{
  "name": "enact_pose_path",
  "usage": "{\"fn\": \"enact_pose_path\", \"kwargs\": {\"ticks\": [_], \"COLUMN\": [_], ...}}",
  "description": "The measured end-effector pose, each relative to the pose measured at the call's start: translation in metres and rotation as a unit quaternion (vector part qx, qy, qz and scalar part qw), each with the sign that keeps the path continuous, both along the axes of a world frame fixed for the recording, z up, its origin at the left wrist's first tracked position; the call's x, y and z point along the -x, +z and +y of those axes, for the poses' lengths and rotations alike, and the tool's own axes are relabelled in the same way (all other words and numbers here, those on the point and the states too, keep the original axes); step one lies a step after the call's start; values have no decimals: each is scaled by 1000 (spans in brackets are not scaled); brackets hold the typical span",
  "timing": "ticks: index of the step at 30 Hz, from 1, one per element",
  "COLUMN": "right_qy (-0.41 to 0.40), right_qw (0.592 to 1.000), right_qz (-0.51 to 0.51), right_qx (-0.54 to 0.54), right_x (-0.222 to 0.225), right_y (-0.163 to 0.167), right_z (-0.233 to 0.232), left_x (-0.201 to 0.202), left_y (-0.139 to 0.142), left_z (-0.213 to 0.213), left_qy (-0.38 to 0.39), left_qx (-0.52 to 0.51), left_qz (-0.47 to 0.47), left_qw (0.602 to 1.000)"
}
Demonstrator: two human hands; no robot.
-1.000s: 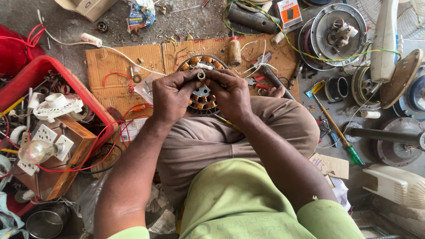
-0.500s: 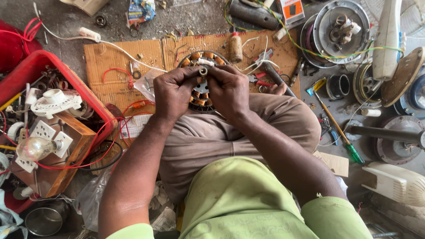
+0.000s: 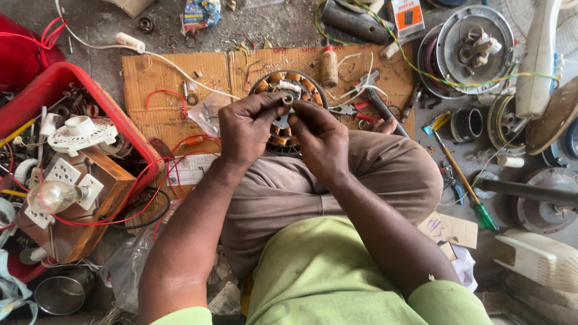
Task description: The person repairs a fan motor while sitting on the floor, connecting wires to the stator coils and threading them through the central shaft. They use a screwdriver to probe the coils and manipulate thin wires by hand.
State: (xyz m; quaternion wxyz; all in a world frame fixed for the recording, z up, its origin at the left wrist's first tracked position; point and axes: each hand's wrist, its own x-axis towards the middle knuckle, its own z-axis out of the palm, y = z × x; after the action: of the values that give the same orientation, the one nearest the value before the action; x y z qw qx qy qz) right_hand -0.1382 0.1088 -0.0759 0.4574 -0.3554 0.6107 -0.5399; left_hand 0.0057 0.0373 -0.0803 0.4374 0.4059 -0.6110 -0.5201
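Both thumbs & forefingers pinch a small metal bearing at centre of fan stator w/ copper windings. Left hand and right hand curl round stator, held over the knee, above cardboard sheet. Pliers just right; green-handled screwdriver further right; red crate far left.

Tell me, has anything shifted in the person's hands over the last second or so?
Very little. Both hands stayed on the round fan stator with copper windings. The left hand and right hand have drawn their fingers in toward the small metal shaft at its middle, pinching there, where before they spread over the winding's face. The cardboard sheet, red crate and green-handled screwdriver lie as before.
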Motion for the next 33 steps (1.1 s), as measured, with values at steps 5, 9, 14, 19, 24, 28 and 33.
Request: {"fn": "enact_pose_path", "kwargs": {"ticks": [5, 9, 14, 19, 24, 28, 33], "right_qy": [22, 50, 98, 173, 133, 174, 167], "right_qw": [997, 994, 984, 971, 955, 917, 864], "right_qz": [63, 95, 55, 78, -146, -246, -325], "right_qx": [27, 12, -137, -145, -219, -262, -346], "right_x": [-1, 1, 11, 9, 7, 26, 44], "right_y": [-2, 0, 13, 28, 24, 19, 16], "right_z": [-8, -25, -62, -95, -141, -176, -198], "left_x": [-6, -8, -5, -13, -36, -49, -50], "left_y": [0, -6, -23, -27, -18, -14, -15], "left_z": [-5, -21, -56, -90, -128, -152, -171], "left_qy": [6, 7, 10, 1, -33, -42, -55], "left_qx": [1, -9, 9, 21, 50, 43, 18], "left_qz": [3, 18, 16, 40, 34, 23, 11], "left_qw": [1000, 1000, 1000, 999, 998, 998, 998]}}
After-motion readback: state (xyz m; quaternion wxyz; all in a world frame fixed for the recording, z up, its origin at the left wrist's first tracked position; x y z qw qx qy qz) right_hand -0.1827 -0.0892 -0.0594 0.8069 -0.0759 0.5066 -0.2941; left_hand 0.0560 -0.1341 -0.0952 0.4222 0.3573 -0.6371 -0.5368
